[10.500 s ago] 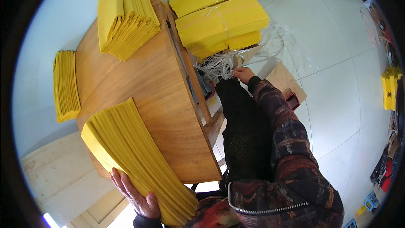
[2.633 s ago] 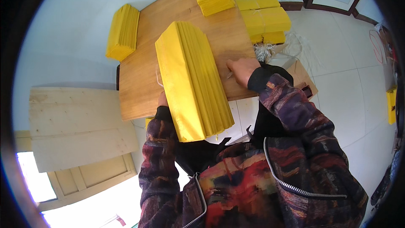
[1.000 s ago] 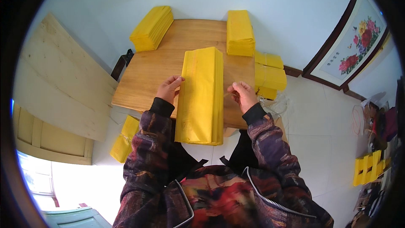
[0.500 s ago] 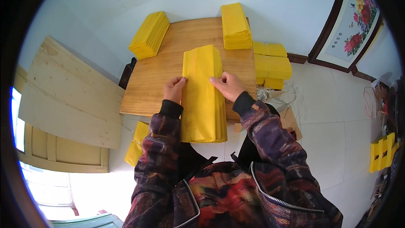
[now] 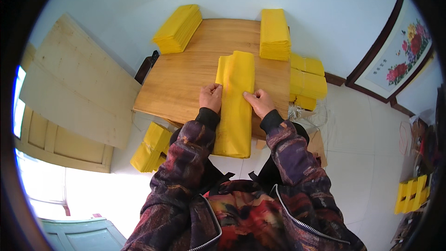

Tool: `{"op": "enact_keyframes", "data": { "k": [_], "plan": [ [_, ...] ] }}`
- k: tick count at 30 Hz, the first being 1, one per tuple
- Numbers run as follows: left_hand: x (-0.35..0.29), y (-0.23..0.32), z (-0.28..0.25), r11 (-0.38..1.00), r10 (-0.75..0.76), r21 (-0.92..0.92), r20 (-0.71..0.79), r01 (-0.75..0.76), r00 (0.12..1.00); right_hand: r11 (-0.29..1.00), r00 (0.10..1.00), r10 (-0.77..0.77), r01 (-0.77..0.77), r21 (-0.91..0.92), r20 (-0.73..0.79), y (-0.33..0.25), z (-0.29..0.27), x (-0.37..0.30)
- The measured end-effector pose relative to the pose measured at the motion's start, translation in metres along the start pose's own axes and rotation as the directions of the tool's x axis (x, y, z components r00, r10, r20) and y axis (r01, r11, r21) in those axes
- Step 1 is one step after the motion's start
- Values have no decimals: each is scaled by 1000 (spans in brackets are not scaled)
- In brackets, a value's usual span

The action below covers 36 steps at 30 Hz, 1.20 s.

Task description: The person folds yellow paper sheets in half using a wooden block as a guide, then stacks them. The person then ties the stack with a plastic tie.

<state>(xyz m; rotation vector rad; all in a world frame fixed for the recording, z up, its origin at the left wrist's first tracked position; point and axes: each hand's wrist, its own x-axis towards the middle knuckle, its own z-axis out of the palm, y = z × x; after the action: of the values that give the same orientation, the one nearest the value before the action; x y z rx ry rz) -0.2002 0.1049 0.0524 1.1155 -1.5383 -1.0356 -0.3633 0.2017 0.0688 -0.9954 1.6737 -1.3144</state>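
Observation:
A long stack of folded yellow sheets point(image 5: 234, 116) lies lengthwise on the wooden table point(image 5: 223, 37), its near end reaching past the front edge toward my lap. My left hand point(image 5: 211, 96) is closed at the stack's left edge, fingers pinched against it. On the other side, my right hand point(image 5: 261, 103) grips the right edge with its thumb on the top face and the fingers curled. At the far end, a fold stands up in the top left layer. The stack's underside is hidden.
Yellow stacks stand at the table's back left point(image 5: 179, 28) and back right point(image 5: 275, 35). Tied yellow bundles sit on the floor to the right point(image 5: 309, 81) and left point(image 5: 151, 146). A plywood board point(image 5: 76, 83) leans at left; a framed flower picture point(image 5: 395, 60) stands at right.
The whole view has shifted, so the table and stacks appear farther right. The held stack's layered right side shows less, and its far end looks more folded. Both hands keep hold of its edges.

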Motion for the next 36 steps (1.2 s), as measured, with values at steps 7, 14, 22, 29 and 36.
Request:
{"op": "enact_keyframes", "data": {
  "k": [7,14,22,29,36],
  "plan": [
    [1,26,-28,910,-261,-283,174,302,950,960,997,-39,19,281,64,1,-14,4],
    [-2,46,-44,978,-149,-116,183,172,972,914,992,-113,128,385,-61,9,-34,-11],
    [3,43,-68,887,-138,-416,178,201,974,916,996,-81,93,391,-47,13,-44,-13],
    [12,41,-58,926,27,-367,299,89,954,746,854,-511,384,-544,-99,-3,-47,-23],
    [-2,62,-29,969,179,105,323,-224,929,559,678,-732,653,-511,66,-39,-30,-25]
  ]
}}
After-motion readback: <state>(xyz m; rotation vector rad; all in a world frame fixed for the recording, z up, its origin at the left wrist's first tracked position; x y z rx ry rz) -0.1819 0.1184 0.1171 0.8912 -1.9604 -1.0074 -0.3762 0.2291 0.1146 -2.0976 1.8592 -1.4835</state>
